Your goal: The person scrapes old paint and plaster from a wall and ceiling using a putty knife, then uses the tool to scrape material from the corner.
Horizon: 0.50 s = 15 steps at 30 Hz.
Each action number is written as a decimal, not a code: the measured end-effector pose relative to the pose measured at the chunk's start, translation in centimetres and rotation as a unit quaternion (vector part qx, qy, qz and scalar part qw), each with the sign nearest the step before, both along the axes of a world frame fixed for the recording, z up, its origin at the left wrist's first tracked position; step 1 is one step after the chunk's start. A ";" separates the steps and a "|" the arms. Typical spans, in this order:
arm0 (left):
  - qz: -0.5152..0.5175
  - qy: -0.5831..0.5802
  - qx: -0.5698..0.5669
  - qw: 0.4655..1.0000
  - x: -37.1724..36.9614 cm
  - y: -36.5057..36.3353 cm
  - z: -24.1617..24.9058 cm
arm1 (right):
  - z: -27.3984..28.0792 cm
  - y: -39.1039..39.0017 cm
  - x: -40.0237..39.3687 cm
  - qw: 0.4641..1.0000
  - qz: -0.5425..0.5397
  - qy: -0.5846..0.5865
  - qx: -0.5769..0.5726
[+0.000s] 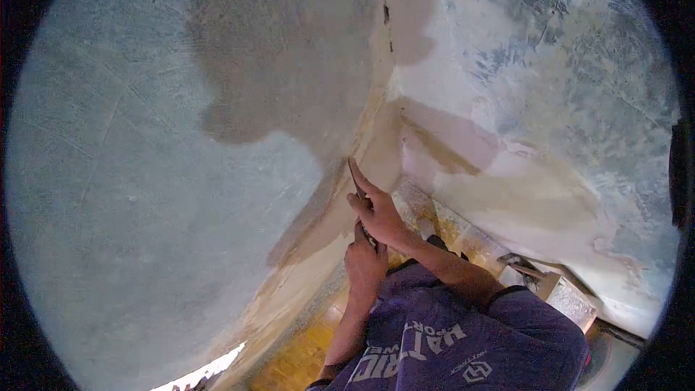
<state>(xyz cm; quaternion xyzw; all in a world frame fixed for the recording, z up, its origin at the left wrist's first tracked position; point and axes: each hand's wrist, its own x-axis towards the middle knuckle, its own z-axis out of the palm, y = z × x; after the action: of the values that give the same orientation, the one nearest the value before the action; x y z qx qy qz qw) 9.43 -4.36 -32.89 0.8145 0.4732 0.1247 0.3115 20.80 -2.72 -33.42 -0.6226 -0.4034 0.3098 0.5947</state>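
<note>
My right hand is closed around a thin dark hand tool, with the index finger stretched along its blade. The tool's tip touches the edge of the grey wall where it meets a tan strip of plaster. Just below, my left hand is closed on the lower part of the same tool. Fingers cover most of the handle, so its exact kind cannot be made out. A damp brown patch spreads over the grey wall above my hands.
A second wall, blotched white and grey, meets the first in a corner with a dark crack. Yellowish dusty flooring lies below. At the lower right stands a pale box-like object. Bright light shows through a gap at the lower left.
</note>
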 end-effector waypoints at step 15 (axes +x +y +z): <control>0.005 -0.115 -0.031 0.993 0.8 1.4 -2.6 | -1.0 1.4 0.7 0.991 -0.049 -0.126 -0.018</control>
<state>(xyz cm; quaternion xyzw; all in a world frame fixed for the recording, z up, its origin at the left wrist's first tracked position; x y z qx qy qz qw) 10.18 -3.01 -35.52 0.7821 0.4420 0.2044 0.3888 21.50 -1.29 -34.41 -0.6864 -0.4386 0.2061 0.5422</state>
